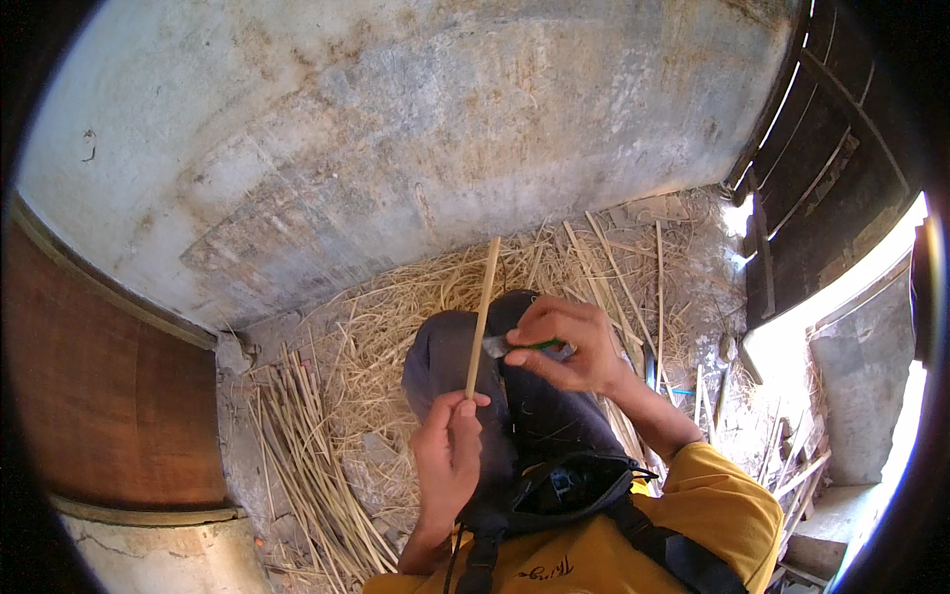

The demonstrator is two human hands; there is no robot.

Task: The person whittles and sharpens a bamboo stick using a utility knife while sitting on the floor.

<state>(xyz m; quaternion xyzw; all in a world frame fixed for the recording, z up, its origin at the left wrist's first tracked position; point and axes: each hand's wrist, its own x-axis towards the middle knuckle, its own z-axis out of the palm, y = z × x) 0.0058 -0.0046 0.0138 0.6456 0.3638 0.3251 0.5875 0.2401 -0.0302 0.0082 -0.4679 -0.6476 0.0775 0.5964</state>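
Observation:
My left hand (450, 450) is closed around the lower end of a pale bamboo strip (483, 315), which stands nearly upright and leans slightly right at the top. In my right hand (574, 346) is a small knife (498, 346) with a grey blade and a green handle, pinched between thumb and fingers. The blade's tip lies close beside the strip, about midway along it; whether it touches cannot be made out. Both hands are above my dark-trousered knees (445, 346).
Curly shavings (396, 307) cover the floor ahead. A bundle of long thin strips (312, 465) lies at the left, and several loose strips (660, 297) at the right. A stained wall (396, 148) rises ahead, with a brown wooden panel (109, 376) at left. An open black bag (564, 490) sits at my waist.

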